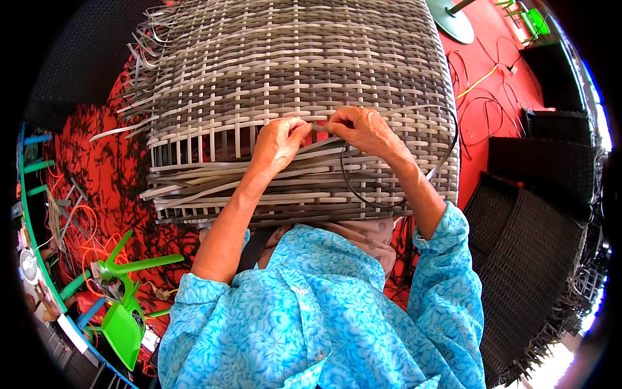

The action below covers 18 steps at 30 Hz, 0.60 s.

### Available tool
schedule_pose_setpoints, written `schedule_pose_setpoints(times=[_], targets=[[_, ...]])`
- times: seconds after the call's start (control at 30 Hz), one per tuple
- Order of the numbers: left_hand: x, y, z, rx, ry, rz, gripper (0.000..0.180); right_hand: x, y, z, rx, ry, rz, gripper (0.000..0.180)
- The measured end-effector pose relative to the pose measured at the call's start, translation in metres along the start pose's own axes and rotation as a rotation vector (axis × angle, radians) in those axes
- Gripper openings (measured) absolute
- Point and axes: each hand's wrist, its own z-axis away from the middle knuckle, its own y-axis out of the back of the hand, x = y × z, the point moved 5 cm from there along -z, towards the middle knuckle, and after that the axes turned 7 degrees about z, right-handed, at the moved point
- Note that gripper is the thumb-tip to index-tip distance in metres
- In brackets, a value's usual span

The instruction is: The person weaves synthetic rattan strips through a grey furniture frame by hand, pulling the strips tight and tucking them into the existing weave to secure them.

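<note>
My left hand (280,139) and right hand (366,133) meet over the woven panel (311,65), which lies straight in front of me, its near edge at my lap and its far end running out of view. On each hand, thumb and forefinger press together, pinching a grey strip (319,128) beside an open gap in the weave; my other fingers curl in, and I cannot tell what their tips touch.

To work this well, I reckon the strip wants to lie flat, without a twist, passing over and under the upright slats (220,144) in turn. Small tugs, shared between both hands, should snug it against the finished rows on the far side without bowing the slats. The loose strips (214,181) heaped across the near part could snag, so they are best held clear.

The material looks like flat, slightly shiny synthetic cane, shading from pale grey to dark brown. The far rows sit tight and ridged, like basketwork; nearer, the slats stand bare and narrow, with red showing between them. Along the left, frayed ends (152,52) curl and splay like stiff straw. A dark, thin strand (350,185) loops springily below my right hand.
</note>
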Motion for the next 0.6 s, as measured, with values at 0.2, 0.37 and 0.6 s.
schedule_pose_setpoints(times=[0.2,0.37,0.6], targets=[[0.005,-0.014,-0.008,-0.226,-0.064,-0.538,0.013,-0.009,-0.004,-0.005,0.063,-0.089,0.453,0.021],[-0.001,-0.015,-0.017,-0.319,0.082,-0.610,0.014,-0.001,-0.018,-0.012,0.005,-0.056,0.432,0.018],[-0.010,0.008,0.000,-0.081,0.098,-0.122,0.012,-0.018,-0.010,0.000,0.296,0.181,0.267,0.015]])
